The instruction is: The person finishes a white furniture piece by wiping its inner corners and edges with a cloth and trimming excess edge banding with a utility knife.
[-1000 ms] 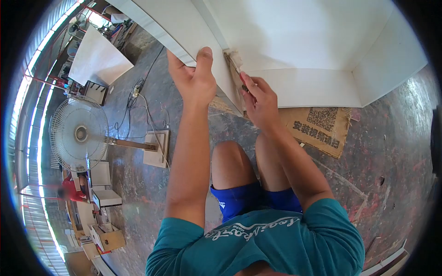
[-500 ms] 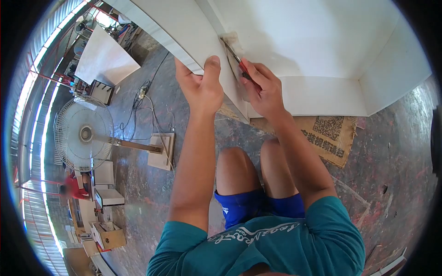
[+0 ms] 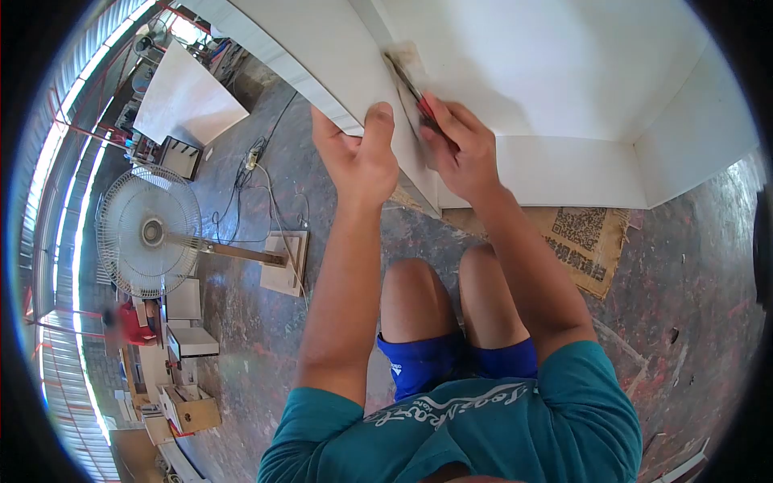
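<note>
My left hand (image 3: 361, 157) grips the edge of a white panel (image 3: 322, 48), thumb on its face and fingers behind it. My right hand (image 3: 463, 149) is closed on the red handle of a thin tool (image 3: 411, 87). The tool's dark tip lies against a brownish, rough patch (image 3: 408, 64) at the seam between the panel and the white cabinet (image 3: 564, 72). Whether the tool is a knife or a screwdriver is hard to tell.
A standing fan (image 3: 151, 232) is at the left, with cables (image 3: 251, 165) on the floor. Printed cardboard (image 3: 592, 241) lies under the cabinet. A person in red (image 3: 135, 324) is at far left, near boxes (image 3: 192, 409). A large board (image 3: 189, 97) stands at upper left.
The tool's tip has moved up along the seam, with my right hand behind it. My left hand still holds the panel. The view has shifted slightly.
</note>
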The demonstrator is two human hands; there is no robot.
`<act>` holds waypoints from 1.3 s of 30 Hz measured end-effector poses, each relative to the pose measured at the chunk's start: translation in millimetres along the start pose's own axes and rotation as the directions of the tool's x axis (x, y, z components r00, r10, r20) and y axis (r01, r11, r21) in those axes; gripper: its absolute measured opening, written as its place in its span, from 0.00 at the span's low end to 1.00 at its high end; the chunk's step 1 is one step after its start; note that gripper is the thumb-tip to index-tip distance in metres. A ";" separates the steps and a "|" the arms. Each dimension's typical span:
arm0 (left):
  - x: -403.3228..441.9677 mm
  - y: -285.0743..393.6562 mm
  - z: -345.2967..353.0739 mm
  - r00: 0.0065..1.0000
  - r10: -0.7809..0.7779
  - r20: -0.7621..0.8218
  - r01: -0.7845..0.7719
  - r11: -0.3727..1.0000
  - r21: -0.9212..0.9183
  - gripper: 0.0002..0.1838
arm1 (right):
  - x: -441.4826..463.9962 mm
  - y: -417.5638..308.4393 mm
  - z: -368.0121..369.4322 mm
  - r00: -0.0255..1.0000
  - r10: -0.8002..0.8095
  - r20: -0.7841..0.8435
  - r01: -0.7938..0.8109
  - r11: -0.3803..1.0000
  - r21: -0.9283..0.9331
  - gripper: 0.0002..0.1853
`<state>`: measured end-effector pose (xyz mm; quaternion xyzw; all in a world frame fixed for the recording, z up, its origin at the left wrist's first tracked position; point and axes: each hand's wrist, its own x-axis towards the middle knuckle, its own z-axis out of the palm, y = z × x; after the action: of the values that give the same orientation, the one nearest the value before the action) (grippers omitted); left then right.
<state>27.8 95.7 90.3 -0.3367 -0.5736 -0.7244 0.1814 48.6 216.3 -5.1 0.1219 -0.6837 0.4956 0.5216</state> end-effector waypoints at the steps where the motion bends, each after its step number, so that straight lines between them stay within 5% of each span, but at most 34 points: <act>1: 0.6 1.1 -0.5 1.000 -0.006 -0.001 0.006 1.000 0.005 0.22 | -8.5 3.3 0.2 1.000 0.004 0.007 -0.004 1.000 -0.020 0.30; 39: 2.3 2.3 2.3 1.000 -0.021 -0.009 0.021 0.999 0.025 0.22 | 21.6 -1.8 10.6 0.999 -0.023 -0.040 0.024 1.000 0.013 0.28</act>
<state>28.3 97.5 93.7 -0.3252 -0.5854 -0.7204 0.1804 34.3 214.5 14.3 0.1238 -0.6683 0.4964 0.5400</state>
